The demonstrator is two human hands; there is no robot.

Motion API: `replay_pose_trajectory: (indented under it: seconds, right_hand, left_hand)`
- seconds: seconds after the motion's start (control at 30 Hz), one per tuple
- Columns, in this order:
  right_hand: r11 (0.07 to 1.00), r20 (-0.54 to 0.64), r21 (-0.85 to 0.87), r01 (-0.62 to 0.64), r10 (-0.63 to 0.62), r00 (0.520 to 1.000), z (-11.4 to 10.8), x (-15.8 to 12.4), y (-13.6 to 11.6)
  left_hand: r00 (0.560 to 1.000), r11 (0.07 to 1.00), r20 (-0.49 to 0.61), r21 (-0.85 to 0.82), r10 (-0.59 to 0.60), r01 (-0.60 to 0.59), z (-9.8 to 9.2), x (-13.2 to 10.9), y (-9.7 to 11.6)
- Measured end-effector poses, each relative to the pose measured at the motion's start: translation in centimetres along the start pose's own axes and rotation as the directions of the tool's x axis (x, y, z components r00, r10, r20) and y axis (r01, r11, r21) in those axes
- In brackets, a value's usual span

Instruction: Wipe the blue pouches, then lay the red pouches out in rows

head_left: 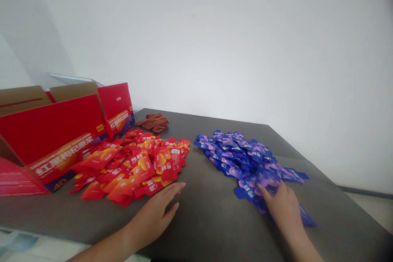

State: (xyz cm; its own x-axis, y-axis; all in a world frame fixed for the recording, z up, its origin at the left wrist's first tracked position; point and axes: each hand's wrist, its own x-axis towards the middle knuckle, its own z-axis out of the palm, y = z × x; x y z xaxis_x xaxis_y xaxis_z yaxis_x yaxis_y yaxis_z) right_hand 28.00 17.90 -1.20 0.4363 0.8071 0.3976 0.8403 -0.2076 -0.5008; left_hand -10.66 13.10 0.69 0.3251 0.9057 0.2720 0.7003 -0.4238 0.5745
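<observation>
Head cam: we're looking forward and down across a dark grey tabletop, with two bare forearms coming in from the bottom edge.

Left hand: open and relaxed, fingers spread, holding nothing. Its fingertips sit just beside the near edge of the red pile.

Right hand: fingers spread and bent down onto the blue pile, touching it. We can't tell if it's pinching a sachet or just resting there.

Red sachets: a loose, overlapping heap on the left half of the table, with bright yellow-orange fruit art on the packs.

Blue-purple sachets: a second loose heap on the right, with a strip of bare table between it and the red heap.

In the way: an open carton, red outside and kraft brown inside, stands at the far left, with the red heap pressed right up against it. A crumpled rust-brown cloth lies at the far end of the table, behind the red heap.

Behind it all: a white wall.

Count: 2 hands, 2 heaps, 1 carton, 1 cloth. There are far too many overlapping sachets for us to count exactly, easily dozens per heap.
</observation>
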Motion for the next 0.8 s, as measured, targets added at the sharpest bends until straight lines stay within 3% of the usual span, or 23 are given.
replay_pose_trajectory:
  seconds: [0.17, 0.33, 0.5, 0.6, 0.7, 0.8]
  right_hand:
    - [0.924, -0.013, -0.353, 0.148, -0.163, 0.987, 0.9, -2.8, 0.0]
    - [0.861, -0.092, -0.459, 0.218, -0.290, 0.953, 1.8, -4.7, 0.0]
    - [0.882, -0.157, -0.397, 0.255, -0.339, 0.927, 2.7, -5.5, -0.7]
    - [0.898, -0.129, -0.309, 0.314, -0.366, 0.922, 2.8, -5.1, -1.1]
    - [0.881, -0.011, -0.071, 0.467, -0.469, 0.883, 3.1, -4.7, -2.7]
    - [0.829, 0.171, 0.181, 0.530, -0.557, 0.813, 4.1, -4.9, -6.9]
  left_hand:
    - [0.976, 0.968, -0.216, 0.244, -0.012, 0.066, -3.7, -1.5, -3.6]
    - [0.962, 0.856, -0.263, 0.479, -0.071, 0.194, -5.8, -0.9, -6.6]
    - [0.960, 0.771, -0.200, 0.574, -0.195, 0.276, -4.5, -0.3, -7.2]
    - [0.959, 0.777, -0.218, 0.566, -0.179, 0.274, -4.9, -0.5, -6.6]
    - [0.929, 0.796, -0.356, 0.533, -0.096, 0.287, -7.3, -1.3, -7.2]
    - [0.838, 0.772, -0.543, 0.513, -0.047, 0.375, -10.4, -2.0, -9.6]
